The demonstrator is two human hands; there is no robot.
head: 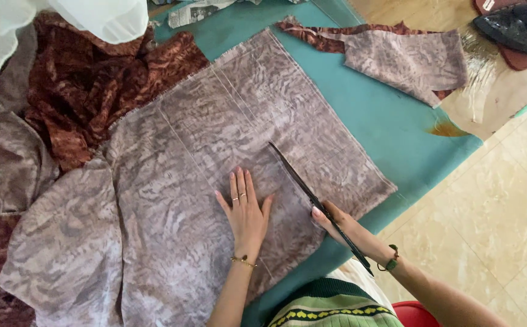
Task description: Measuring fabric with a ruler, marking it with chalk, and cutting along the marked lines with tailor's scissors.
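A large piece of mauve-grey patterned fabric lies spread on a teal table, with chalk lines across it. My left hand presses flat on the fabric, fingers together, rings on two fingers and a bracelet at the wrist. My right hand grips long dark scissors. Their blades lie in a cut that runs from the fabric's near edge toward its middle, just right of my left hand.
Rust-brown patterned cloth is bunched at the left. A cut scrap of the same mauve fabric lies at the far right of the table. White sheer material hangs top left. Tiled floor is to the right, dark shoes top right.
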